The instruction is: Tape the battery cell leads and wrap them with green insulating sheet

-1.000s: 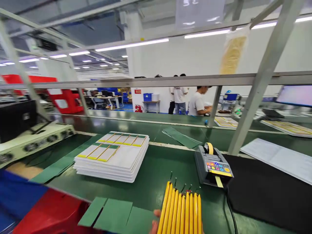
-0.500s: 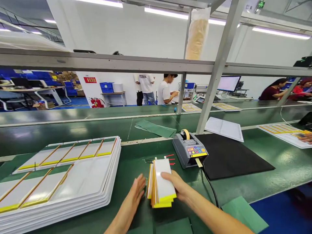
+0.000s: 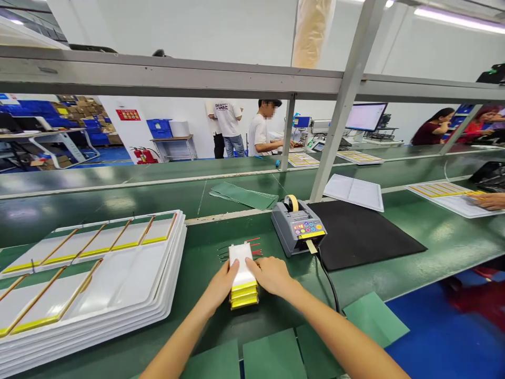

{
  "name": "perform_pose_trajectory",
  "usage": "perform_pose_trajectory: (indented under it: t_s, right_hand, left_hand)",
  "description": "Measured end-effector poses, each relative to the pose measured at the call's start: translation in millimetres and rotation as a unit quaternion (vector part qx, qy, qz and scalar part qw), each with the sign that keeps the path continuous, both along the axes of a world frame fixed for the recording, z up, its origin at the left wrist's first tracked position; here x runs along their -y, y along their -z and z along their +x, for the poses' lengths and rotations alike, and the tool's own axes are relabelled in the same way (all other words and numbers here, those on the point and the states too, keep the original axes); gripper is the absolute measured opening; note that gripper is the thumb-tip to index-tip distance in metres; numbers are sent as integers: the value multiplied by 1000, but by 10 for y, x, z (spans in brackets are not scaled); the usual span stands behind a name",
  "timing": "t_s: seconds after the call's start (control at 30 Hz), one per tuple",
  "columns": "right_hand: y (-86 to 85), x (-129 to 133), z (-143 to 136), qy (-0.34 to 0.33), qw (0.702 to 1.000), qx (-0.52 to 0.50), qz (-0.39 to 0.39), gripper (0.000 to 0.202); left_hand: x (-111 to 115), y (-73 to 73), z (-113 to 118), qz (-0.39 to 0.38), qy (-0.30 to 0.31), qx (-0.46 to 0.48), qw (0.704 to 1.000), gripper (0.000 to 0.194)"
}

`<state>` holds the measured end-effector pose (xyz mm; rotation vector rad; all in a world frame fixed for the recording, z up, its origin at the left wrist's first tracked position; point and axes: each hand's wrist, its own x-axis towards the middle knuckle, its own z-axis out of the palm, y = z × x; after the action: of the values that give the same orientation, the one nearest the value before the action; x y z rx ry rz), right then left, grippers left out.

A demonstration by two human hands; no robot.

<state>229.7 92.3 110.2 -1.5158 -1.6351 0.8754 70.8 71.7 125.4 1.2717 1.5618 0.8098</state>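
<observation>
Between my two hands is a stack of flat white pouch battery cells (image 3: 243, 275) with yellow ends towards me. Thin red and black wires (image 3: 255, 252) stick out at its far end. My left hand (image 3: 221, 287) is closed on the stack's left side, thumb on top. From the right, my right hand (image 3: 274, 276) grips the other side, its thumb also over the top cell. The underside of the stack and most of my fingertips are hidden. Green sheets (image 3: 273, 353) lie on the bench nearer to me.
A grey tape dispenser (image 3: 299, 230) with a tape tongue and black cable stands right of the stack. Behind it lie a black mat (image 3: 365, 237) and a white tray (image 3: 354, 192). Stacked white trays (image 3: 132, 276) holding cells fill the left. A co-worker's hand (image 3: 491, 201) is far right.
My left hand has come in from beside the cells and now grips them. The fanned stack is squared up and turned more upright in view. The camera has tilted down slightly.
</observation>
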Motion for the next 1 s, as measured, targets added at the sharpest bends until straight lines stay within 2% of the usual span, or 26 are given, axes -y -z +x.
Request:
perform_pose_trajectory:
  t_s: [0.1, 0.17, 0.27, 0.33, 0.4, 0.47, 0.6, 0.67, 0.73, 0.77, 0.8, 0.87, 0.9, 0.93, 1.0]
  right_hand:
    - [53, 265, 368, 24, 999, 32, 37, 38]
    - [92, 371, 703, 92, 993, 47, 55, 37]
    - [102, 324, 1174, 220, 970, 67, 82, 37]
    - [78, 198, 1349, 257, 957, 77, 106, 35]
    - [46, 98, 1371, 255, 953, 84, 141, 32]
    - [23, 100, 1280, 225, 952, 85, 190, 30]
    - [63, 389, 1093, 110, 955, 56, 270, 22]
    - [118, 508, 1119, 104, 953, 27, 282, 20]
    - [178, 504, 1214, 161, 948, -7, 275, 20]
    - [206, 455, 1267, 197, 944, -26, 263, 22]
    - [231, 383, 1313, 226, 941, -45, 247, 27]
    - [266, 205, 1361, 258, 939, -80, 212, 39]
    - [272, 119, 1359, 263, 940, -93, 198, 45]
    - [269, 44, 1344, 267, 940, -100, 188, 49]
    - [229, -50, 1284, 277, 938, -100, 182, 56]
  left_hand:
    - [9, -171, -67, 23, -8, -173, 985, 75]
    - [35, -289, -13, 42, -13, -250, 967, 84]
    - [49, -394, 185, 57, 12, -347, 936, 85]
    - [24, -396, 326, 51, 35, -412, 909, 82]
    - [-21, -363, 425, 45, 43, -448, 892, 80]
    - [-69, -327, 466, 43, 32, -449, 892, 80]
    - [-123, -323, 375, 39, 14, -444, 895, 84]
    - [-106, -342, 250, 41, 15, -438, 898, 90]
    - [-43, -353, 89, 63, -8, -400, 914, 96]
    - [8, -352, 5, 77, -33, -354, 932, 98]
    - [73, -346, -76, 84, -62, -282, 954, 96]
    - [232, -325, -205, 58, -122, -71, 988, 81]
    - [320, -310, -246, 24, -153, 44, 987, 67]
    - [409, -294, -271, -14, -184, 151, 971, 52]
    - [569, -255, -276, -69, -244, 292, 922, 29]
